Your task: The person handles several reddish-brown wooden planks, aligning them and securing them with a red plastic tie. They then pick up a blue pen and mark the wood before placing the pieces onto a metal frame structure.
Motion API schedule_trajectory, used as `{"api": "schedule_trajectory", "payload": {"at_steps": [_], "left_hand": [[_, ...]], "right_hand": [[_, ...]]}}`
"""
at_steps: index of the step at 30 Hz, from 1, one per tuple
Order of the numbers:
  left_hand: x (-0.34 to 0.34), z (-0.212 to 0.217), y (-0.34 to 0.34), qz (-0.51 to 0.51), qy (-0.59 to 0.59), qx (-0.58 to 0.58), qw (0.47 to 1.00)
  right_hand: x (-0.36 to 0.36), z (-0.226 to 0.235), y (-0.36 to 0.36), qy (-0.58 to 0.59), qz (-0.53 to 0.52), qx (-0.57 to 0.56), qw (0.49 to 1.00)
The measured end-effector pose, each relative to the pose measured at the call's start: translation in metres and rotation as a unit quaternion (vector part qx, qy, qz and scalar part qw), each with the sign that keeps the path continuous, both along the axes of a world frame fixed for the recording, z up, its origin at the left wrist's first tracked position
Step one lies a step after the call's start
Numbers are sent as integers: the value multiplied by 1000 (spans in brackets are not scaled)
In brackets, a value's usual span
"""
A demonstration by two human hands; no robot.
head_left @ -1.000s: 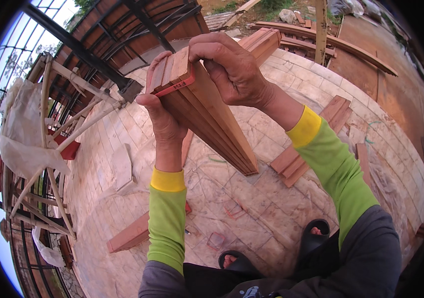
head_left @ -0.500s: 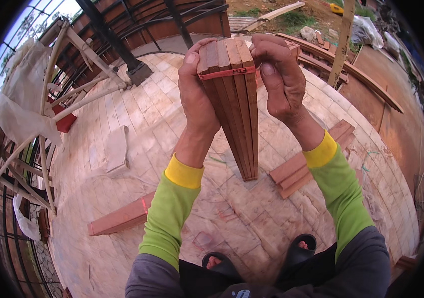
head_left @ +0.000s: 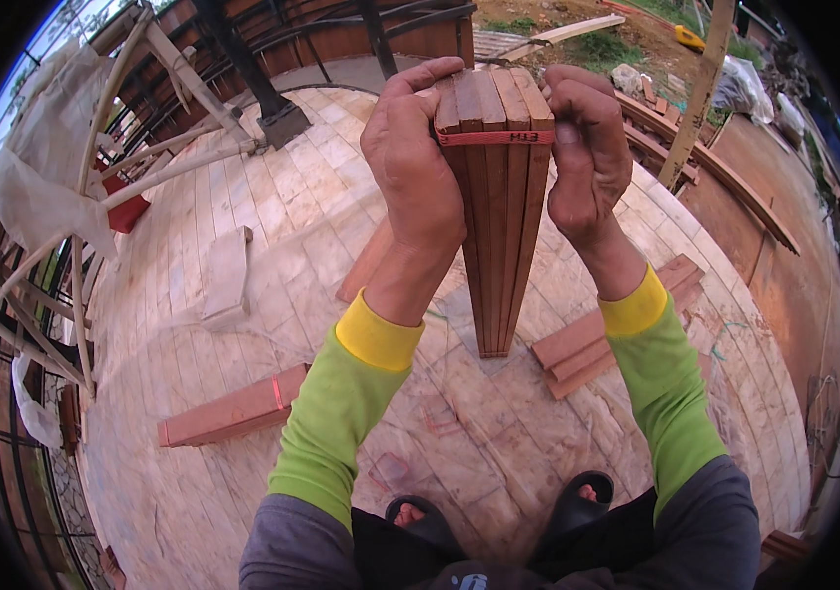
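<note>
Head view, read from left to right: a pale cloth (head_left: 41, 167) hangs over a frame of light wooden poles (head_left: 159, 162) at the far left, with a red box-like thing (head_left: 125, 208) low beside it. On the plank floor (head_left: 272, 216) lie a flat grey slab (head_left: 225, 272) and, nearer the feet, a reddish wooden bundle (head_left: 233, 411) with a red band round it. Next comes the left hand (head_left: 418, 162), fingers curled shut round the left edge of an upright bundle of reddish-brown wooden strips (head_left: 495, 206), thumb pressed over its top corner. A red band runs across the bundle near its top, and the strips hang down between the two forearms, hiding the floor behind them, with another plank partly hidden behind the left wrist. The right hand (head_left: 585, 157) closes on the bundle's right edge, fingertips bent over the top. Right of that forearm lies a stack of short reddish boards (head_left: 617, 329). Farther right a pale post (head_left: 700, 88) leans upward, and long planks (head_left: 735, 192) edge the bare ground. At the bottom, two black sandals (head_left: 499, 511) show between the green sleeves (head_left: 341, 413).
</note>
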State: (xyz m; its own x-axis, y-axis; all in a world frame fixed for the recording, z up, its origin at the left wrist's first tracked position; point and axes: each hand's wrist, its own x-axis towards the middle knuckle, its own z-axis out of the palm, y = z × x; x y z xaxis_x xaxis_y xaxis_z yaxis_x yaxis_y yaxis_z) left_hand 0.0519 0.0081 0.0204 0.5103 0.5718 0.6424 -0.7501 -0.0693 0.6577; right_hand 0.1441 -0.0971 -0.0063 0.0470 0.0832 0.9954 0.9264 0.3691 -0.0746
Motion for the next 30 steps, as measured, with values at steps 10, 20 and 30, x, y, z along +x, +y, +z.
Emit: {"api": "schedule_trajectory", "payload": {"at_steps": [10,20,30], "left_hand": [[-1,-25,-7,-16,-60,24,998],[9,-46,7,15,-141,205,968],[13,-46,18,82,-181,256,946]], "right_hand": [[-6,-3,-5,117,91,7,989],[-18,1,-3,156,95,26,983],[-12,-3,3,103,96,43,989]]}}
